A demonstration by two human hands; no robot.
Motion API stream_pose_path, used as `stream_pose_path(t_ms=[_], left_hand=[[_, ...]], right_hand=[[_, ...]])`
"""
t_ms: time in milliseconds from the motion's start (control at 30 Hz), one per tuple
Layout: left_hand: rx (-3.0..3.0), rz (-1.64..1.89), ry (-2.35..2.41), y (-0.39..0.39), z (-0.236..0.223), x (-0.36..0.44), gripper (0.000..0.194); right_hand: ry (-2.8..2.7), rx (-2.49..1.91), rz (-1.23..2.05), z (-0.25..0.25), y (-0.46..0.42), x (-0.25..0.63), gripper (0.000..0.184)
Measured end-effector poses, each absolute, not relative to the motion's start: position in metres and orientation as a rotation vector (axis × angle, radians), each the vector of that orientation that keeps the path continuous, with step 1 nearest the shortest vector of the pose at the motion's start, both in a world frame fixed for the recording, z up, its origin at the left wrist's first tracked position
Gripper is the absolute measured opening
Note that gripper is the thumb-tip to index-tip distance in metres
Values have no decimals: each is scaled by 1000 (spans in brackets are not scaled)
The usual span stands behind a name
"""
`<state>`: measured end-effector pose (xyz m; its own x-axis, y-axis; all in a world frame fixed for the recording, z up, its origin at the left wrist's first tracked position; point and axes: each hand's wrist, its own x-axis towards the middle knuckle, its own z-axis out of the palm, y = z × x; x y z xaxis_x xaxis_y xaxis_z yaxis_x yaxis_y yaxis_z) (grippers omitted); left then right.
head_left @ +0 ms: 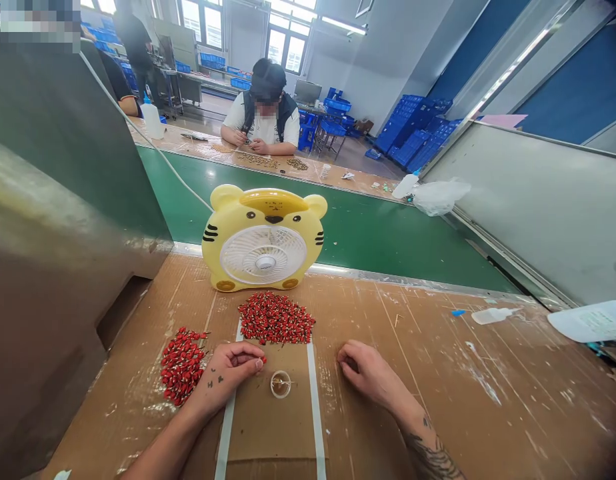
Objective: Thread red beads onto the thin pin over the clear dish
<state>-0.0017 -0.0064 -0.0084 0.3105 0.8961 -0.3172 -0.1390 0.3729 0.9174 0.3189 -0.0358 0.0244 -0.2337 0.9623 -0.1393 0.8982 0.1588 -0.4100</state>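
My left hand (234, 371) is closed in a pinch, with a small red piece (264, 360) showing at its thumb and fingertips. It lies between a small heap of red pieces (182, 367) on the left and a round clear cup (281, 385) with thin pale sticks across it. Behind the cup spreads a larger pile of red pieces with light and dark ends (277, 317). To the right of the taped strip, my right hand (365, 370) rests curled on the cardboard. Its fingertips point down, hiding anything they may hold.
A yellow animal-faced fan (215, 250) stands behind the large pile. Cardboard (388, 313) covers the bench, with a dropper bottle (493, 315) and a larger bottle (593, 321) at right. A metal box (63, 233) borders the left. Beyond the green belt (368, 230) sits a person (263, 113).
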Motion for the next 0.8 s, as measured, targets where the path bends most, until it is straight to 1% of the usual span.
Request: stream_pose_path(t_ms=[167, 367, 633, 700, 800], left_hand=[[927, 825, 1009, -7, -3, -1, 23], [955, 815, 1016, -7, -6, -2, 24], [936, 834, 995, -7, -6, -2, 23], [941, 830, 996, -8, -6, -2, 23], [937, 826, 996, -8, -7, -2, 23]], right_hand=[[-2206, -1814, 650, 16, -37, 322, 17], [-2204, -1740, 733, 20, -35, 325, 15], [-2061, -1760, 804, 19, -35, 330, 15], [-1968, -1761, 847, 21, -36, 334, 17], [-1684, -1763, 997, 26, -38, 336, 23]])
